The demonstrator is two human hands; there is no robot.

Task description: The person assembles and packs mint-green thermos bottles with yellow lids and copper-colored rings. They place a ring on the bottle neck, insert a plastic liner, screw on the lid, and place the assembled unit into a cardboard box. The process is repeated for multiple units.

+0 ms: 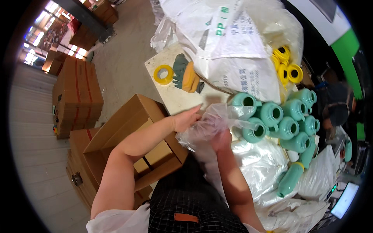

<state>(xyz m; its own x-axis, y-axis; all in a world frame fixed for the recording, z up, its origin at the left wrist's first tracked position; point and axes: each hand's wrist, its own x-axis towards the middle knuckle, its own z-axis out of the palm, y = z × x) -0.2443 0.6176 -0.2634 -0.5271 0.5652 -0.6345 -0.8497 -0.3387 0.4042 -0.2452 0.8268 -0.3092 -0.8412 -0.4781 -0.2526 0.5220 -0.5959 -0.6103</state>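
Between my hands is a crumpled clear plastic bag (pixel 210 118), bunched up over the table's near edge. My left hand (pixel 186 120) grips its left side, fingers pointing up and to the right. Under the translucent film, my right hand (pixel 220 139) is closed on the bag; its fingertips are partly hidden. Just right of the bag stand several green plastic bottles (pixel 289 128) with open round mouths, grouped close together. The nearest of them, a green bottle (pixel 255 130), almost touches the film.
An open cardboard box (pixel 116 128) sits left of my left forearm. On the table (pixel 171 99) lie yellow tape (pixel 163 74) and a work glove (pixel 188 75). Beyond are a large white sack (pixel 217 46) and yellow rings (pixel 283 54). Stacked cartons (pixel 77 93) stand far left.
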